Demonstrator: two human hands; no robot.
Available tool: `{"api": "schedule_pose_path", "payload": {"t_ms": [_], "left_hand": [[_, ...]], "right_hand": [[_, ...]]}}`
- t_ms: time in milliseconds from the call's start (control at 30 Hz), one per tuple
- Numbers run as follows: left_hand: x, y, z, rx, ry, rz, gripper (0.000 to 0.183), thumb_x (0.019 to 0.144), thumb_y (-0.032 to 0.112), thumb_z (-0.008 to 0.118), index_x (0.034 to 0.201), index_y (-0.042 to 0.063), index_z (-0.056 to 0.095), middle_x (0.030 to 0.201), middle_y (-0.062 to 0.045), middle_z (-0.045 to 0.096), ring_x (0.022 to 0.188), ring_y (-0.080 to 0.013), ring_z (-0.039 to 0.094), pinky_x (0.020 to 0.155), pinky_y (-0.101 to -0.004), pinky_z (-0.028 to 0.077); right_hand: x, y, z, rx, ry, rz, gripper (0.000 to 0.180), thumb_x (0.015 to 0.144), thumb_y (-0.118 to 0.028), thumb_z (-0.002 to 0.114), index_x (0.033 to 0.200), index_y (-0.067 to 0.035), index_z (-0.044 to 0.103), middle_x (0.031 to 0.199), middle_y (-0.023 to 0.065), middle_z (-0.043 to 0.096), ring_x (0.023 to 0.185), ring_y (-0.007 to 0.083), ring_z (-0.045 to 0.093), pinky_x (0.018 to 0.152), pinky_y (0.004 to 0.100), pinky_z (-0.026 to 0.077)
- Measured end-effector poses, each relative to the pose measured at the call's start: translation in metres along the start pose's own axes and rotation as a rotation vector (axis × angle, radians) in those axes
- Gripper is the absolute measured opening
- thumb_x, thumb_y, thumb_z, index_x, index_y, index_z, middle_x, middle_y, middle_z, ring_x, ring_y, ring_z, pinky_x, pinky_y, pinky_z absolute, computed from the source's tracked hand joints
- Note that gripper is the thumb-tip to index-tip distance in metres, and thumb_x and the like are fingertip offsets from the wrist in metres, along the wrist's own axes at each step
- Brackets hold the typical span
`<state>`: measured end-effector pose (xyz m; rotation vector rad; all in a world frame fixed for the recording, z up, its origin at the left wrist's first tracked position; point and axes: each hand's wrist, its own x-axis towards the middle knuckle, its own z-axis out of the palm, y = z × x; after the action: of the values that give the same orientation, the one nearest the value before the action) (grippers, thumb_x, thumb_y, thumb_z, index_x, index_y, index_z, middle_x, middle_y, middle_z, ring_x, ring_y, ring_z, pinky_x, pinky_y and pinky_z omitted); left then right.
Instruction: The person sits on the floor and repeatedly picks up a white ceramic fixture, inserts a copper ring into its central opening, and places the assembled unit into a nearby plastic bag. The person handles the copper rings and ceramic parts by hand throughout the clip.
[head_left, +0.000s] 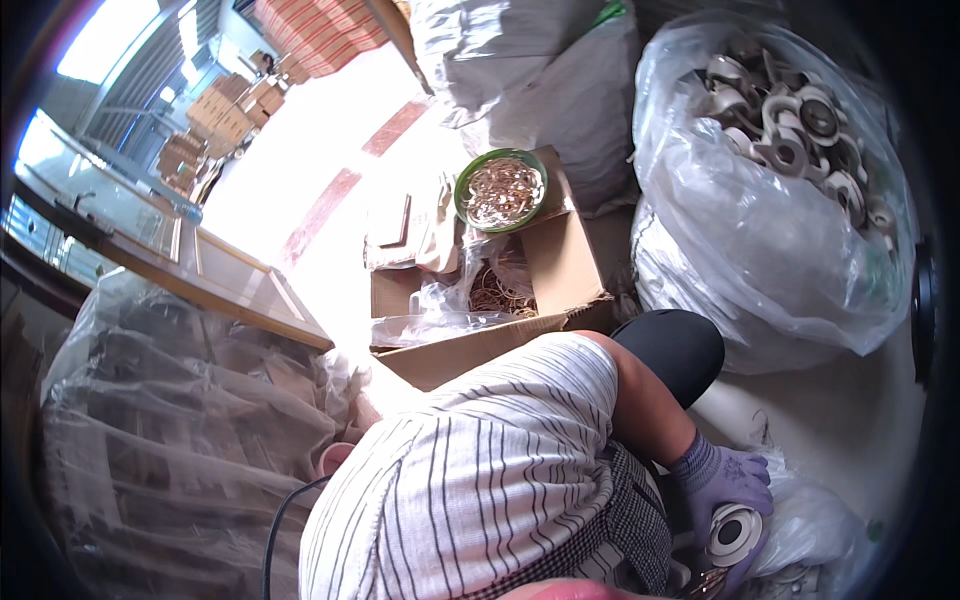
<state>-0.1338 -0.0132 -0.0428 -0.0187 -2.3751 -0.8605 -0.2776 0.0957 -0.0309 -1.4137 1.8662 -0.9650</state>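
My left hand (724, 480), in a purple knit glove, is at the lower right with its fingers bent over a white ring-shaped part (733, 534) that has a dark round centre. More purple glove, seemingly my right hand (744, 574), shows at the lower edge of this part; most of it is hidden and its grip is unclear. Thin copper-coloured wires (711, 580) stick out just below the part. A clear plastic bag (806, 517) lies right beside the hands, with pale parts under it near the bottom of the picture.
A large clear bag (697, 217) holds many white and grey round parts (795, 135). Behind my arm stands an open cardboard box (562, 262) with copper-coloured wire pieces (499, 292); a green bowl (459, 199) of similar pieces rests on it. White sacks (540, 97) and a plastic-covered stack (187, 450) stand around.
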Motion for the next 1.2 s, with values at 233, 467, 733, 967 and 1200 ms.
{"api": "schedule_pose_path", "payload": {"t_ms": [233,467,733,967,1200], "left_hand": [[-0.008,-0.002,0.004,-0.096,0.068,0.040,0.097,0.053,0.073,0.087,0.127,0.013,0.063,0.125,-0.009,0.066,0.121,-0.0307,0.056,0.104,-0.0445,0.040],[-0.021,-0.019,0.022,-0.178,0.156,0.036,0.111,0.058,0.090,0.074,0.138,0.014,0.058,0.135,-0.013,0.058,0.124,-0.0355,0.052,0.104,-0.0484,0.042],[-0.013,0.024,-0.033,-0.116,0.016,0.050,0.100,0.069,0.049,0.088,0.149,0.007,0.045,0.147,-0.020,0.050,0.136,-0.0398,0.049,0.113,-0.0535,0.040],[0.015,0.034,-0.033,-0.082,-0.080,0.056,0.090,0.074,0.039,0.087,0.146,0.002,0.047,0.140,-0.021,0.054,0.128,-0.0377,0.054,0.108,-0.0482,0.043],[0.009,-0.080,-0.201,-0.643,0.399,-0.522,0.088,0.086,0.052,0.076,0.148,-0.003,0.047,0.134,-0.019,0.058,0.126,-0.0338,0.057,0.110,-0.0487,0.044]], "right_hand": [[0.009,0.000,0.002,0.000,-0.043,-0.020,0.084,0.076,-0.019,0.089,0.149,-0.004,0.050,0.123,0.0092,0.057,0.112,0.0234,0.057,0.102,0.0362,0.048],[-0.003,0.008,-0.008,0.047,-0.010,-0.015,0.085,0.074,-0.014,0.088,0.150,-0.005,0.050,0.117,0.0060,0.055,0.106,0.0208,0.055,0.100,0.0343,0.047],[-0.060,-0.016,-0.037,0.096,0.117,0.033,0.087,0.073,-0.008,0.088,0.151,-0.006,0.051,0.110,0.0023,0.053,0.100,0.0179,0.053,0.097,0.0321,0.047],[-0.108,-0.036,-0.052,0.194,0.253,0.081,0.089,0.071,-0.003,0.088,0.152,-0.007,0.051,0.104,-0.0010,0.052,0.095,0.0153,0.050,0.095,0.0302,0.046],[-0.172,0.010,-0.098,0.641,0.509,0.314,0.054,0.102,-0.030,0.058,0.151,-0.009,0.053,0.110,-0.0011,0.060,0.104,0.0144,0.059,0.094,0.0357,0.054]]}}
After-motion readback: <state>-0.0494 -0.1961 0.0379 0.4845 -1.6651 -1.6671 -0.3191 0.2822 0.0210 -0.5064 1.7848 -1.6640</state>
